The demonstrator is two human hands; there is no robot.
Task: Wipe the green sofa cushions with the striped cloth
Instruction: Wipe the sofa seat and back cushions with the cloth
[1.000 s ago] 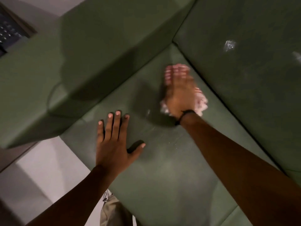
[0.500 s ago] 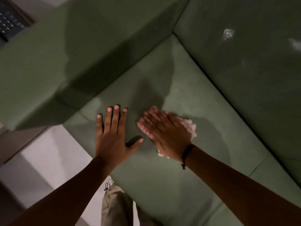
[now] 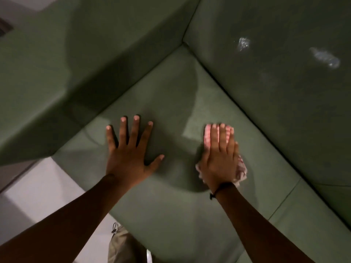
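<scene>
At the far left, the green armrest (image 3: pixel 62 76) rises beside the seat, with pale floor (image 3: pixel 38 196) showing below it at the near left. Your left hand (image 3: pixel 127 154) lies palm down on the green seat cushion (image 3: pixel 171 215), fingers (image 3: pixel 135 130) spread wide and thumb angled out to the right; it holds nothing. A shadow falls across the cushion between your two hands.

Near the bottom edge, between your forearms, a fold of beige trouser fabric (image 3: pixel 123 247) with a dark drawstring is visible.

To the right, your right hand (image 3: pixel 220 158) presses flat on the striped cloth (image 3: pixel 241 169), fingers (image 3: pixel 214 137) close together and extended toward the far corner. The cloth is bunched under the palm on the same seat cushion; its pink-and-white edges show at the left of the wrist and at the right of the hand. Whether the fingers curl around any of it cannot be told; the hand rests on top. A dark band (image 3: pixel 220 188) circles that wrist.

A seam (image 3: pixel 284 198) divides this cushion from the next seat cushion (image 3: pixel 303 234) at the near right. At the far right, the back cushion (image 3: pixel 275 92) stands up from the seat and carries two whitish smeared marks (image 3: pixel 244 43), well apart from the cloth.
</scene>
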